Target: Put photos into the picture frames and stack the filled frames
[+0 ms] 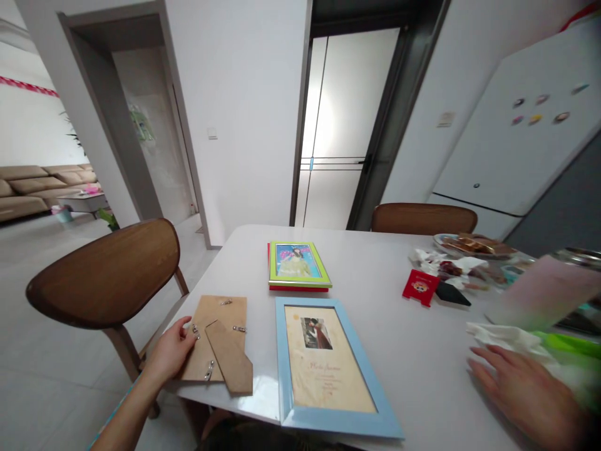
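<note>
A brown picture-frame backing board [195,366] lies on the white table, with several metal clips and a brown stand leg [230,357] on its upper face. My left hand [171,351] grips the board's left edge, its fingers bent beside one clip. Right of the board is a light blue picture frame [285,376] holding a cream sheet with a small photo. Over at the right edge, my right hand [526,388] is slightly blurred, fingers stretched out and apart, beside white tissue [498,338]. Whether it touches the tissue, I cannot tell.
Beyond the blue frame, a lime-green picture frame [323,277] lies on something red. At the right are a red card-like stand [420,287], a black flat piece [453,294], a plate of food [439,240] and a pink tumbler [539,291]. Brown chairs [107,269] flank the table.
</note>
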`<action>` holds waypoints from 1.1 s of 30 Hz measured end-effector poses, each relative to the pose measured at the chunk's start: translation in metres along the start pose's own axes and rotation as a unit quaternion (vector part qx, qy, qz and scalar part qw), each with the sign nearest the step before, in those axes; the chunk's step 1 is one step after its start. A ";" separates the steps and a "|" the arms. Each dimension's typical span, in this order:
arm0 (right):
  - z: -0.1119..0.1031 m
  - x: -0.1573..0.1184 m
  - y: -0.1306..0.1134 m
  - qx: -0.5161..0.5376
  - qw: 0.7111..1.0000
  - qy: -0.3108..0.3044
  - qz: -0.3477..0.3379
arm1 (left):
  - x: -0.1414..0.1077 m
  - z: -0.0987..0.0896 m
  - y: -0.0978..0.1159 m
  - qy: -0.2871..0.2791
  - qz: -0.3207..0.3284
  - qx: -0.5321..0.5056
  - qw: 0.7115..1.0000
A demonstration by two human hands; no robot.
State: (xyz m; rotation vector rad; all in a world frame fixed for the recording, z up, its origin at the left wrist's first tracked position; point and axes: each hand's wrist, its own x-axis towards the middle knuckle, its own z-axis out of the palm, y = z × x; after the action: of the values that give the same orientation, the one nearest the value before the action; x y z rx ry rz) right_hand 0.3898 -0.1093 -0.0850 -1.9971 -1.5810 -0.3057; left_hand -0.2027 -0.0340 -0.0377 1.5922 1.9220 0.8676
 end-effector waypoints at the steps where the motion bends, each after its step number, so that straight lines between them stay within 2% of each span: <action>1: -0.002 -0.002 -0.025 -0.054 0.998 -0.015 -0.036 | 0.001 -0.002 0.000 0.008 0.009 0.024 1.000; 3: -0.005 -0.007 -0.079 -0.071 0.995 -0.047 -0.054 | 0.001 -0.004 0.005 0.018 0.030 0.062 0.997; 5: -0.005 -0.011 -0.130 -0.017 0.993 -0.107 -0.057 | -0.004 0.001 0.016 0.025 0.058 0.082 0.995; 8: 0.002 -0.015 -0.186 0.060 0.974 -0.216 -0.024 | -0.029 0.026 0.042 0.018 0.117 0.082 0.990; 11: 0.011 -0.011 -0.209 0.050 0.965 -0.256 -0.021 | -0.066 0.065 0.071 -0.056 0.236 0.029 0.970; 13: 0.014 -0.007 -0.212 0.050 0.964 -0.260 -0.002 | -0.087 0.088 0.086 -0.121 0.272 -0.002 0.955; 15: 0.011 -0.003 -0.212 0.105 0.956 -0.265 0.065 | -0.098 0.103 0.097 -0.152 0.280 -0.009 0.948; 16: 0.007 -0.002 -0.213 0.167 0.941 -0.272 0.115 | -0.100 0.107 0.101 -0.160 0.276 -0.008 0.948; 17: 0.001 -0.002 -0.215 0.251 0.910 -0.282 0.170 | -0.100 0.109 0.105 -0.165 0.270 -0.009 0.949; 19: -0.014 -0.002 -0.222 0.442 0.805 -0.304 0.254 | -0.097 0.109 0.116 -0.178 0.249 -0.026 0.952; 20: -0.022 -0.003 -0.227 0.518 0.749 -0.306 0.275 | -0.096 0.109 0.123 -0.185 0.237 -0.044 0.953; 21: -0.030 -0.003 -0.233 0.572 0.707 -0.302 0.286 | -0.095 0.109 0.131 -0.192 0.227 -0.068 0.952; 22: -0.037 -0.003 -0.240 0.604 0.684 -0.292 0.287 | -0.095 0.109 0.140 -0.194 0.222 -0.094 0.951; 23: -0.043 -0.003 -0.246 0.620 0.676 -0.278 0.285 | -0.096 0.111 0.149 -0.193 0.222 -0.117 0.948; 25: -0.049 0.000 -0.256 0.631 0.679 -0.256 0.276 | -0.099 0.115 0.168 -0.179 0.236 -0.151 0.943; 28: -0.048 0.003 -0.261 0.626 0.692 -0.258 0.250 | -0.102 0.116 0.187 -0.147 0.263 -0.173 0.938; 31: -0.035 0.003 -0.250 0.582 0.728 -0.278 0.232 | -0.098 0.099 0.190 -0.126 0.255 -0.192 0.939; 33: -0.025 0.001 -0.237 0.528 0.765 -0.286 0.234 | -0.090 0.081 0.179 -0.115 0.214 -0.209 0.947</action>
State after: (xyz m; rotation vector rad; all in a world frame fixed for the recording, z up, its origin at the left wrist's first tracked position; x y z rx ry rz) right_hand 0.1695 -0.0894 0.0042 -1.4515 -1.0267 1.2354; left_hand -0.0076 -0.0883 0.0380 1.7681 1.1494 1.1162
